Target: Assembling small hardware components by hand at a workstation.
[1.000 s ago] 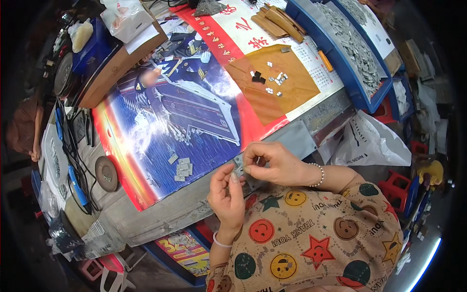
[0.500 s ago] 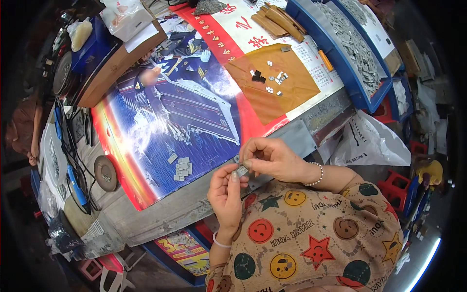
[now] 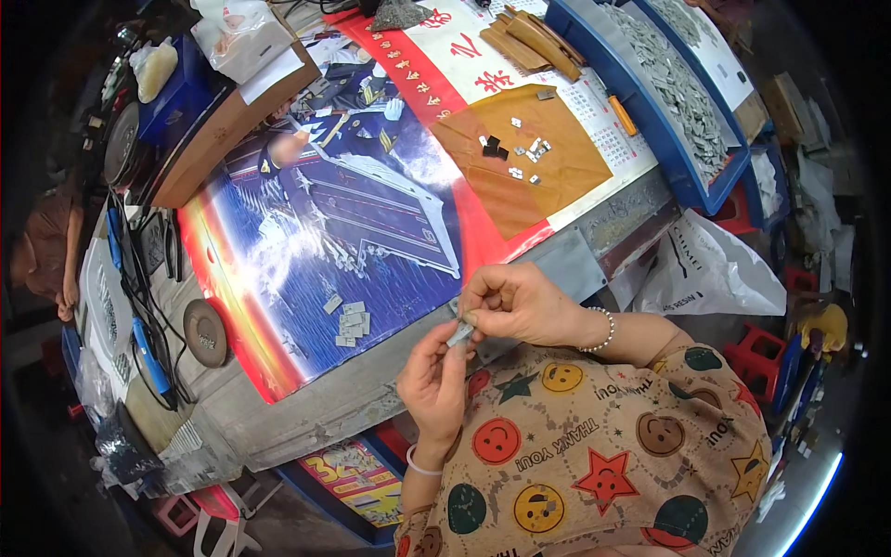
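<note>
Head view, left hand (image 3: 432, 382), grey piece (image 3: 458, 335) newly turned

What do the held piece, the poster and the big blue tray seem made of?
Held piece: possibly metal, dull; its flat grey look suggests so, but it's too small to be sure.
Poster: likely coated paper, glossy; white glare lies across it.
Big blue tray: probably plastic, smooth; walls one solid blue.

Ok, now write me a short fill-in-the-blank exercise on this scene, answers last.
The left hand and right hand meet at a small ____ piece.
The beaded bracelet is on the ____ arm.
The large tray of loose parts is coloured ____.
In the picture, the round dish lies to the ____ of the poster.
Missing words: gray, right, blue, left.
</note>
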Available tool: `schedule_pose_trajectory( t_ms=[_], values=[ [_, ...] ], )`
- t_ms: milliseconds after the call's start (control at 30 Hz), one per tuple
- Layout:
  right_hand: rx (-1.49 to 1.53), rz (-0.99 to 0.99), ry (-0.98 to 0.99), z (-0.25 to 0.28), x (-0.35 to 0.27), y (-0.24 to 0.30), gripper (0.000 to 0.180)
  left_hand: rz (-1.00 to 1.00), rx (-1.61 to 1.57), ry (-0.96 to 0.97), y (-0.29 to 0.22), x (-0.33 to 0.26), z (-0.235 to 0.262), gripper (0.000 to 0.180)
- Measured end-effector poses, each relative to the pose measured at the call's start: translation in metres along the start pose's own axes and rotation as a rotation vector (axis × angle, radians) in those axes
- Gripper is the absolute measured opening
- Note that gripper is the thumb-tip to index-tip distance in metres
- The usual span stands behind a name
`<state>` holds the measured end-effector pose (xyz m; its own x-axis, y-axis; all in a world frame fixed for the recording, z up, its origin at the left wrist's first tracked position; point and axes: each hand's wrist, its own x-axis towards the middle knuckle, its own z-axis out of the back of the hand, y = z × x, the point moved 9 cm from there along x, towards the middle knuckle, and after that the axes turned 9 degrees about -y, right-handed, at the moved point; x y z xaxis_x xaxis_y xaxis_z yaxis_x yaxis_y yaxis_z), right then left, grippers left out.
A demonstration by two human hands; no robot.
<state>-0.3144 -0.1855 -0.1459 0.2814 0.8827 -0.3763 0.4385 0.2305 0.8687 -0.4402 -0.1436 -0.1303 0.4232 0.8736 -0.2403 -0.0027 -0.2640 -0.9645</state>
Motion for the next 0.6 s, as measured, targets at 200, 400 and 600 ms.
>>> schedule_pose_trajectory(
  t_ms=[200, 400, 600],
  values=[
    [0.022, -0.055, 0.002, -0.003, 0.0, -0.002, 0.006, -0.304, 0.319, -0.049, -0.021, 0.008, 0.01, 0.016],
    [-0.057, 0.048, -0.065, 0.006, 0.002, 0.008, 0.008, 0.072, -0.08, -0.101, 0.012, 0.014, 0.017, 0.016],
    [-0.169, 0.097, -0.016, 0.001, -0.006, 0.017, 0.009, 0.144, -0.15, -0.101, 0.02, 0.017, 0.016, 0.021]
  ],
)
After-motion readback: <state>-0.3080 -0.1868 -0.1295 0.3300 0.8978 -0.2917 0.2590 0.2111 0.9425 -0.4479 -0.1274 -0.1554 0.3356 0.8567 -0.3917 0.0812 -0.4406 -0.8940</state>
